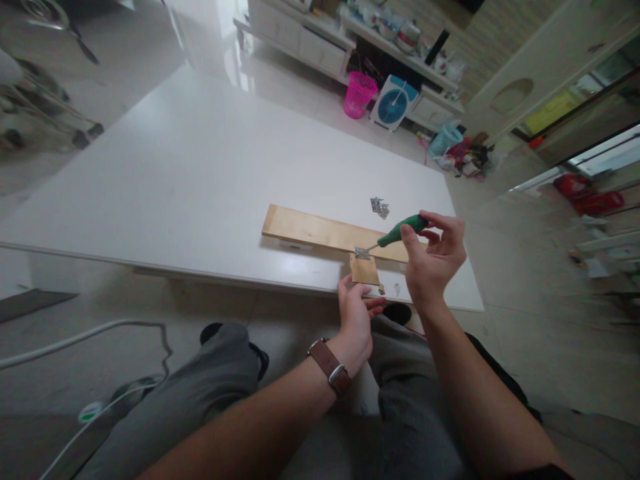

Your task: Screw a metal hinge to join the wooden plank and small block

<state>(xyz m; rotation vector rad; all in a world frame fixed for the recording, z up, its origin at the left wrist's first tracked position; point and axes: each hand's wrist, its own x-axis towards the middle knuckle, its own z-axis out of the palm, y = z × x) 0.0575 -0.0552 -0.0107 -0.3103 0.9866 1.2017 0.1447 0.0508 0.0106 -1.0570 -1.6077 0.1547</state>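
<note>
My right hand (434,257) is closed round the green handle of a screwdriver (400,233), whose tip rests on a small metal hinge (361,253). The hinge sits where a long wooden plank (320,231) meets a small square wooden piece (365,270). My left hand (356,319), with a brown watch at its wrist, pinches the near edge of the small piece at the front edge of the white table (200,180). A few loose metal hinges (379,207) lie on the table just beyond the plank.
My knees in grey trousers are under the table's near edge. A white cable (85,333) runs over the floor at the left. At the back stand a pink basket (359,94), a blue-and-white fan (395,102) and white shelves with crockery.
</note>
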